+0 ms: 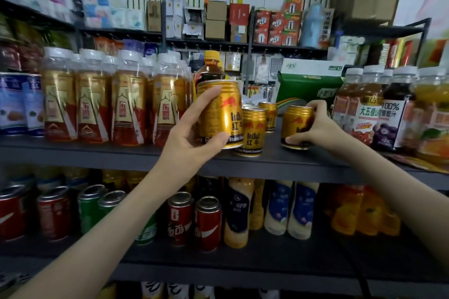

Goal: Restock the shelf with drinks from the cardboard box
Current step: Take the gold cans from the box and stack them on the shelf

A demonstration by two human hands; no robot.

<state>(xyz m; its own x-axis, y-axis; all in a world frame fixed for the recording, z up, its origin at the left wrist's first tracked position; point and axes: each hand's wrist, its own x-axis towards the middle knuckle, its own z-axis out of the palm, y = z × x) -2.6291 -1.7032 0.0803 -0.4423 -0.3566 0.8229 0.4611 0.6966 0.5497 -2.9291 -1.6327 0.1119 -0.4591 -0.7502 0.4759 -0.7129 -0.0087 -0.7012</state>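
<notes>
While both bare forearms reach up to it, the dark grey shelf runs across the middle of the view. It carries a row of gold-labelled bottles toward 9 o'clock, juice bottles toward 3 o'clock and a green pack further back toward 1 o'clock. A lower shelf at 6 o'clock holds red cola cans and pale bottles. The left forearm rises from 7 o'clock, wrist bent back, and the left hand grips a gold can upright over the shelf's front edge. Its fingers are clamped round the can's upper left side and the thumb presses across its lower front. Whether the base touches the shelf cannot be told. The right forearm comes in from 4 o'clock and the right hand holds a second gold can, which appears to stand on the shelf at 3 o'clock of the first. Its fingers are curled over the top rim and its thumb is hooked at the base. Between the two held cans, two more standing cans of the same kind sit on the shelf, one behind the other, just beside the left hand's can.
</notes>
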